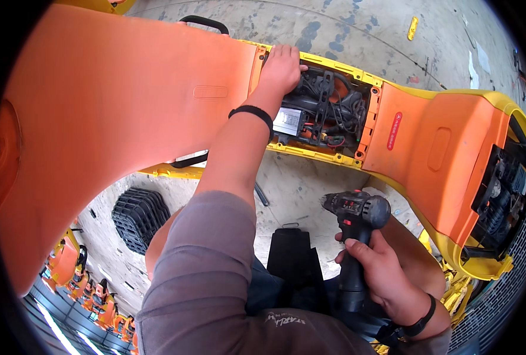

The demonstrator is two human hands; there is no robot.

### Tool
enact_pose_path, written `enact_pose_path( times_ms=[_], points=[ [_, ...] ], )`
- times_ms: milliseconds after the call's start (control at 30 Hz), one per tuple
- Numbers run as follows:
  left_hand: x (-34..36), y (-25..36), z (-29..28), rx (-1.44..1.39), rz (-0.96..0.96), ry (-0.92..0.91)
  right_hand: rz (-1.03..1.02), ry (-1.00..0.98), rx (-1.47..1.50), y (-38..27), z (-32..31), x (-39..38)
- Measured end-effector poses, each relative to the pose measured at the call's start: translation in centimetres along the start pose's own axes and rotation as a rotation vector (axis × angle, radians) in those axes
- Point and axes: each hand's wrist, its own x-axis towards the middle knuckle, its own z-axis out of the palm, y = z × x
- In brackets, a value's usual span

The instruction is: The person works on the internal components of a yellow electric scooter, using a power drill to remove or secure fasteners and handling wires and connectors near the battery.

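Observation:
My right hand (pixel 378 266) is wrapped round the grip of a black cordless drill (pixel 355 236), which I hold upright near my lap. The chuck points left, with no bit clearly visible. My left hand (pixel 282 70) lies over the far left corner of an open compartment (pixel 328 106) in an orange and yellow vehicle body. Its thumb stands apart from the fingers, whose tips are partly hidden at the yellow rim (pixel 334 64). Inside the compartment sit a silver box (pixel 288 120), black cables and a black bracket. My left forearm crosses over the near rim.
A long orange panel (pixel 127 89) with black handles (pixel 207 23) fills the left. To the right rises an orange front section (pixel 446 136) with an exposed black unit (pixel 499 183). On the floor are a black ribbed crate (pixel 139 216) and a yellow piece (pixel 412 28).

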Motion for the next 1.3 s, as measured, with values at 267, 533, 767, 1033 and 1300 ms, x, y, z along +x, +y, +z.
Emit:
enact_pose_path(
  times_ms=[267,533,767,1033,1300],
  points=[
    [-0.8,-0.2,0.2,-0.12,0.04,0.149,-0.004,0.003,0.028,0.8,0.1,-0.2],
    [-0.7,-0.4,0.8,-0.091,0.021,0.166,-0.033,-0.006,0.028,0.2,-0.2,-0.7],
    [-0.3,0.1,0.5,-0.068,-0.008,0.089,-0.003,-0.032,0.04,-0.3,-0.3,-1.3],
    [-0.8,0.5,0.5,-0.104,-0.012,0.189,-0.02,-0.039,0.042,0.5,-0.3,-1.1],
    [-0.9,0.8,0.0,-0.115,-0.032,0.192,-0.052,-0.069,0.047,0.1,-0.2,-1.5]
  ],
)
